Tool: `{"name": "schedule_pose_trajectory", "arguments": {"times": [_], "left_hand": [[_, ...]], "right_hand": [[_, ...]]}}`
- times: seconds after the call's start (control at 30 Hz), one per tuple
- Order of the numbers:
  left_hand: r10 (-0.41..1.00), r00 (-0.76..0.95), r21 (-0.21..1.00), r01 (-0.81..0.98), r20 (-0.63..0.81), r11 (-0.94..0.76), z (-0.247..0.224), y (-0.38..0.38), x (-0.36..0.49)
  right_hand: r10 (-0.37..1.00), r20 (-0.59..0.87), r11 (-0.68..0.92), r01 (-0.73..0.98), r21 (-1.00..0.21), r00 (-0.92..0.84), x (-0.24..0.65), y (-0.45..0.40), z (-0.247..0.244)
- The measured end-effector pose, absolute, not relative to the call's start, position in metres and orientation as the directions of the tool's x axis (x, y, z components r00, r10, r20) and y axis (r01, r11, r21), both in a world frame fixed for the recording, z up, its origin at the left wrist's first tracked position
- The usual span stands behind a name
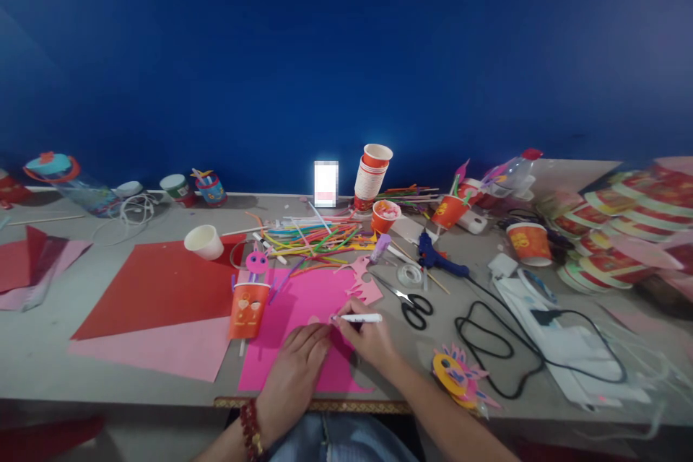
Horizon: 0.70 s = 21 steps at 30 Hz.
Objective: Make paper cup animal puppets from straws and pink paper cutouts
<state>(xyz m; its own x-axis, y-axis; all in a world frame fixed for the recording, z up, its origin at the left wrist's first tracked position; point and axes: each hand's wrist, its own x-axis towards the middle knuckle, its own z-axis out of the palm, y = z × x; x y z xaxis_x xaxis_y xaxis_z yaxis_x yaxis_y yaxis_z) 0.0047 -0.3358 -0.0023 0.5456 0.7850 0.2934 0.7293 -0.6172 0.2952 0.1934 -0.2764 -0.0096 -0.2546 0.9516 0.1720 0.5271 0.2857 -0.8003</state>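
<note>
One pen (364, 318) in R hand (364, 336), pink sheet (286, 296)

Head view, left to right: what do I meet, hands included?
Blue-lidded bottle → white cup → orange cup with pink figure → left hand → right hand with white marker → blue glue gun → red-capped clear bottle

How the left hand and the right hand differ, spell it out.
The left hand lies flat, fingers extended, on the bright pink sheet; the right hand has its fingers curled around a white marker. The left wrist wears a dark red bead bracelet; the right wrist shows none. Both hands are bare and close together at the sheet.
</note>
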Motion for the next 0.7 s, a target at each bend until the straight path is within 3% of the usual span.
{"name": "schedule_pose_trajectory", "arguments": {"times": [0.7], "left_hand": [[0.786, 0.534, 0.298, 0.731, 0.311, -0.614, -0.002, -0.3357, 0.0058]], "right_hand": [[0.944, 0.167, 0.295, 0.507, -0.81, -0.284, 0.1953, -0.2772, -0.0074]]}}
